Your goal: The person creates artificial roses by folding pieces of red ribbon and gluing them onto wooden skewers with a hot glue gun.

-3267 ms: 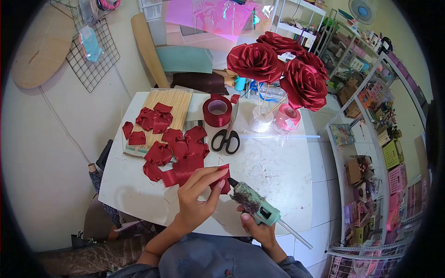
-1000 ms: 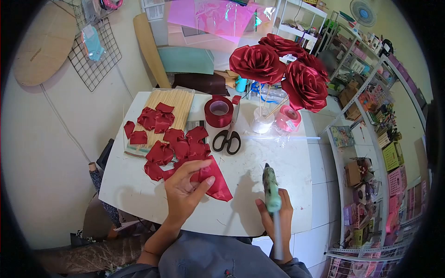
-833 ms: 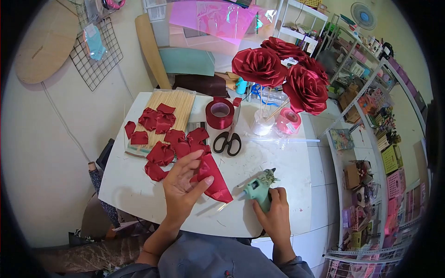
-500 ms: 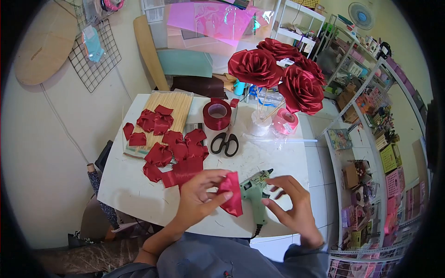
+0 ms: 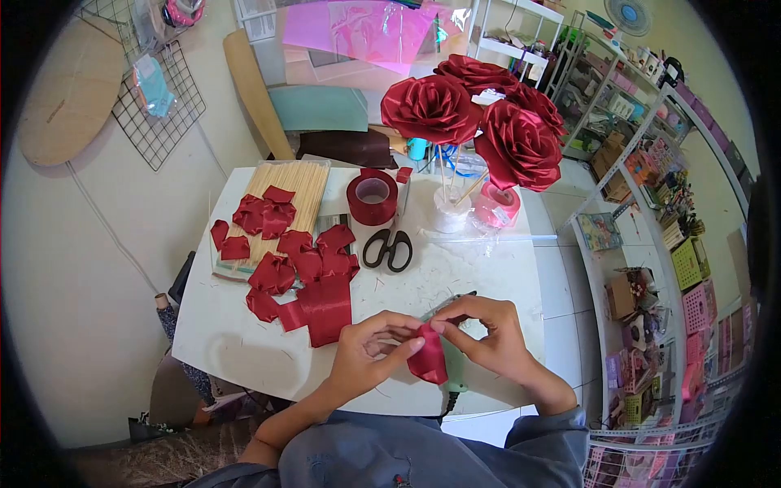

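A piece of red satin ribbon is held up over the front of the white table. My left hand pinches it from the left side. At its upper right edge, the thumb and forefinger of my right hand are pressed together on it. Beneath my hands lies a green glue gun, mostly covered, with its cord running to the table's front edge. Cut red ribbon pieces lie left of my hands, some loose and some folded. Black-handled scissors rest farther back.
A roll of red ribbon stands behind the scissors. Bamboo sticks lie in a bundle at the back left. Several red ribbon roses rise on sticks from a white holder, beside a pink ribbon roll.
My right hand has moved left from beside the glue gun, and its fingers have closed on the ribbon piece. The ribbon has shifted slightly right, and the view has tilted a little.
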A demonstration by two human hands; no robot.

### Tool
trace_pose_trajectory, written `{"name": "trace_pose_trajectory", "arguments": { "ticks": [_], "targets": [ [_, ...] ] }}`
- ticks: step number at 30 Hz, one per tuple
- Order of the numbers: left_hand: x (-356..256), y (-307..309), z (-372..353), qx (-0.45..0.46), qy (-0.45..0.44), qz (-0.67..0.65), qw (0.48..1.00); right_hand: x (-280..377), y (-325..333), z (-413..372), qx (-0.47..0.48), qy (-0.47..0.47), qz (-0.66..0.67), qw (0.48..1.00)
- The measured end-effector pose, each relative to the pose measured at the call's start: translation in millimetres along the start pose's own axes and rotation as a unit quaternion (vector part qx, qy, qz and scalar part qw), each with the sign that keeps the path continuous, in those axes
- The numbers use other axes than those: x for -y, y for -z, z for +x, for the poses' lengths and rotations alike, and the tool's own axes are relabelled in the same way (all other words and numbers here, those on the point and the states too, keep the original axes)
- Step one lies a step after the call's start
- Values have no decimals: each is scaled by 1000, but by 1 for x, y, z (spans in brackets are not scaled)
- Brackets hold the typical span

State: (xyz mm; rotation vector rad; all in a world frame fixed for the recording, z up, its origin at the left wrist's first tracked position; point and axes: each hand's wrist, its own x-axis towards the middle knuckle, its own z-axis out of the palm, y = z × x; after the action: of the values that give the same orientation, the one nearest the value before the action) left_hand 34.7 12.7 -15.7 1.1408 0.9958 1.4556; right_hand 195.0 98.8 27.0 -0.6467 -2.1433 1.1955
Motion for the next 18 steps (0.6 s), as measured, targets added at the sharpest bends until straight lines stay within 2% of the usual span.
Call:
{"name": "trace_pose_trajectory", "arguments": {
  "ticks": [1, 5, 7, 10, 18],
  "targets": [
    [1, -1, 0, -22, -28, 27, 999, 0, 0, 0, 25, -8, 9, 1000],
    [-1, -3, -1, -83, -62, 68, 992, -3, -5, 1, 25, -9, 83, 996],
    [-3, 0, 0, -84, -208, 272, 936, -4, -8, 0, 15, -73, 155, 985],
    [-10, -4, 1, -81, -251, 316, 911, -9, -8, 2, 42, -78, 130, 988],
    [-6, -2, 0, -70, -241, 290, 923, -8, -8, 1, 51, -101, 187, 976]
  ]
}}
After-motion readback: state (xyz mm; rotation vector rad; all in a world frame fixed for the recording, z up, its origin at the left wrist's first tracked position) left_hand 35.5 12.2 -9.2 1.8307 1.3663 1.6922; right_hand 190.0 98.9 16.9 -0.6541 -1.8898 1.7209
